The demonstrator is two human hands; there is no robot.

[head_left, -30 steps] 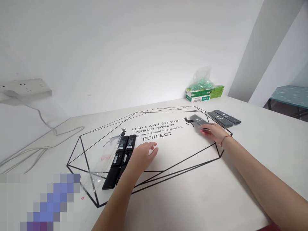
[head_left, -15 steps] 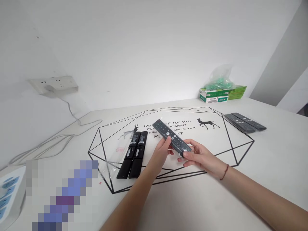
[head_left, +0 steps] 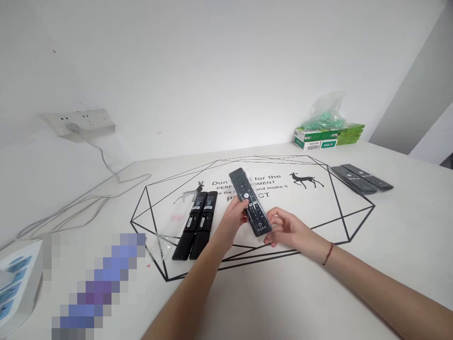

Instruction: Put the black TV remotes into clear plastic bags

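Note:
I hold a dark remote control (head_left: 249,200) above the white table (head_left: 318,283), buttons up, its far end pointing away from me. My left hand (head_left: 231,219) grips its left side near the middle. My right hand (head_left: 288,230) holds its near end with the fingertips. Two black remotes (head_left: 197,224) lie face down side by side just left of my left hand. A clear plastic bag (head_left: 169,227) lies beside them.
Two more grey remotes (head_left: 361,178) lie at the far right of the table. Green boxes with a plastic bag on top (head_left: 327,130) stand against the back wall. A wall power strip (head_left: 79,122) with white cables (head_left: 81,203) is at the left.
My right hand picked a grey remote up from the right pile and brought it to the middle. My left hand joined it there. The remote has since turned more lengthwise.

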